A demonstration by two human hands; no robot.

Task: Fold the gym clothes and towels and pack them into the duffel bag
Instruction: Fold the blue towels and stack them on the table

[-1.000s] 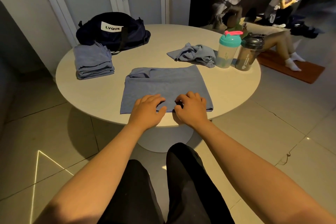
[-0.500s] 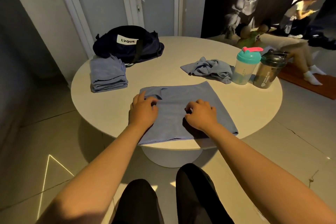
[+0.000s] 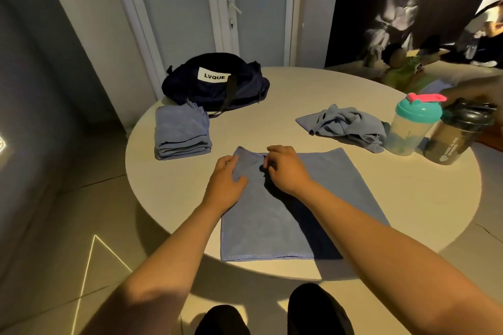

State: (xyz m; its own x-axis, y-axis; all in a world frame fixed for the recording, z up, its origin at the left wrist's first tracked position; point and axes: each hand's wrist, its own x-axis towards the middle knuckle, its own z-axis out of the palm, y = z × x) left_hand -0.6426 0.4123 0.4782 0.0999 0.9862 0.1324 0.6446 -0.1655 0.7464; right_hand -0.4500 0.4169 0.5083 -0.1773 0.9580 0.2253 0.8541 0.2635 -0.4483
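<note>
A blue towel lies spread flat on the round beige table, its near hem at the table's front edge. My left hand rests on the towel's far left corner, where the cloth is bunched. My right hand is beside it, fingers curled and pinching a fold at the far edge. A stack of folded blue towels sits at the left. Behind it lies the dark navy duffel bag with a white LVQUE label. A crumpled blue cloth lies at the right.
Two shaker bottles stand at the table's right edge: a clear bottle with teal lid and a dark bottle. A white door is behind the table. Tiled floor surrounds it. My dark-trousered knees are below.
Both hands slid from the towel's near edge across it to its far left corner, and the right hand's fingers have closed on a fold there. The camera leaned closer.
</note>
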